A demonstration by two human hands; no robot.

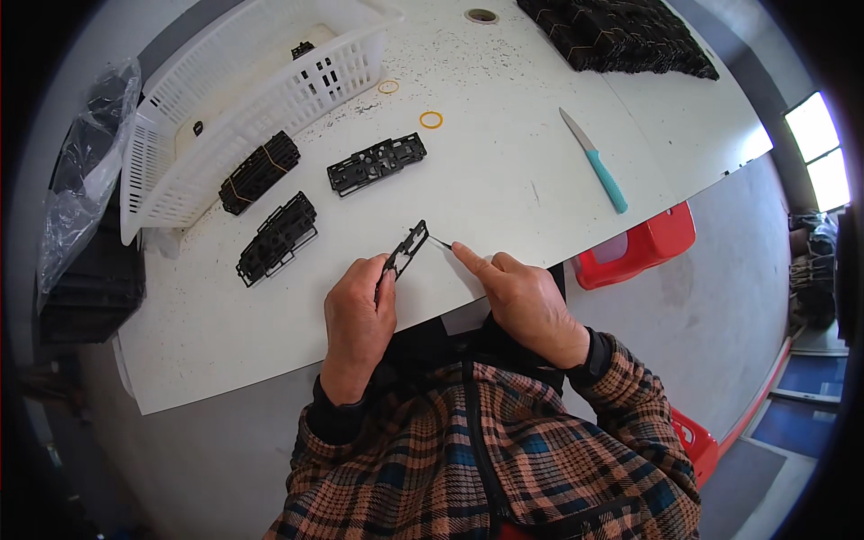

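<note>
My left hand (359, 313) is closed round the lower end of a black openwork plastic frame (413, 245), which tilts up over the table's near edge. From under the forefinger of my right hand (522, 301) a thin dark tool tip (440, 242) points at the frame's upper end. The rest of that tool is hidden in the closed hand, and I cannot tell whether its tip touches. Beyond lie a loose stack of similar black frames (277, 238) and another stack (376, 165). A third bundle (259, 173) is held by a rubber band, beside the basket.
A white slatted plastic basket (261, 112) stands at the far left of the white table (504, 180). Rubber bands (431, 120), a tape roll (481, 16), black scraps and a turquoise-handled knife (605, 180) lie about. Banded black parts (621, 36) fill the far right. A red stool (637, 247) stands below.
</note>
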